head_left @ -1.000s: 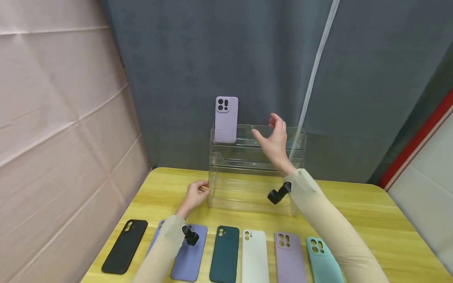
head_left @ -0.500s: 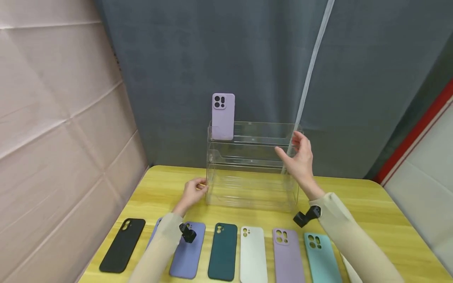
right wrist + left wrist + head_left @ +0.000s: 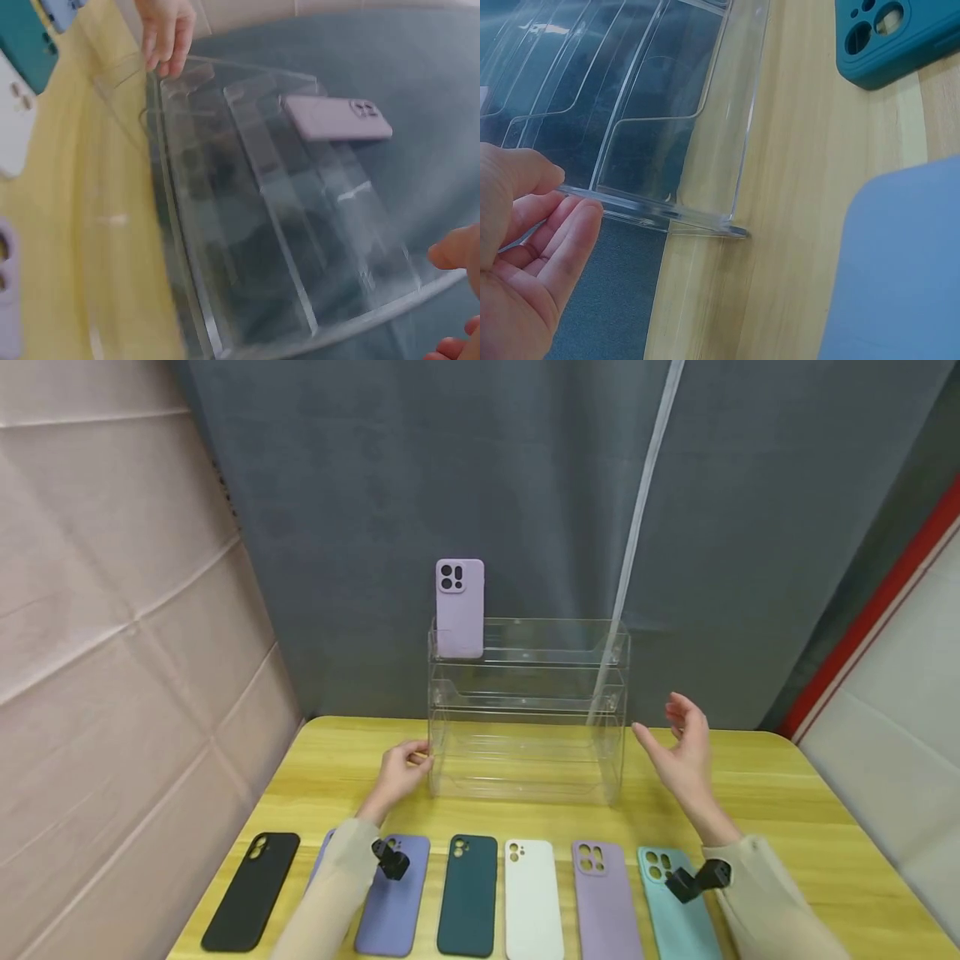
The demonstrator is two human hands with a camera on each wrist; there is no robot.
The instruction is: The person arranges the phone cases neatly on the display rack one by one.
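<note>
The left hand (image 3: 397, 772) of the person is staying at about eight o'clock of a transparent plastic display stand with several tiers (image 3: 525, 702), and it is pinching the near side panel narrowly between the thumb and the fingertips. The right hand (image 3: 678, 752) is floating at between three and four o'clock of the stand, just beside it; its thumb is standing wide from the bent fingers, and it is holding nothing. A pale purple rectangular phone case with a camera cutout (image 3: 460, 610) is standing upright in the top tier, at eleven o'clock of the stand's centre.

On the yellow wood-grained table (image 3: 757, 827), more phone cases are lying in a row. Counting from the stand, a black case (image 3: 251, 893) is lying at eight o'clock, and a blue-violet case (image 3: 392, 902) at seven, while another blue-violet one is mostly hiding under the left sleeve (image 3: 330, 885). A dark green case (image 3: 467, 897) is lying between six and seven, a white case (image 3: 533, 902) at six, a second purple case (image 3: 607, 906) at about five, and a turquoise case (image 3: 684, 920) between four and five. Behind, at twelve o'clock, a grey-blue curtain (image 3: 360, 527) is hanging
</note>
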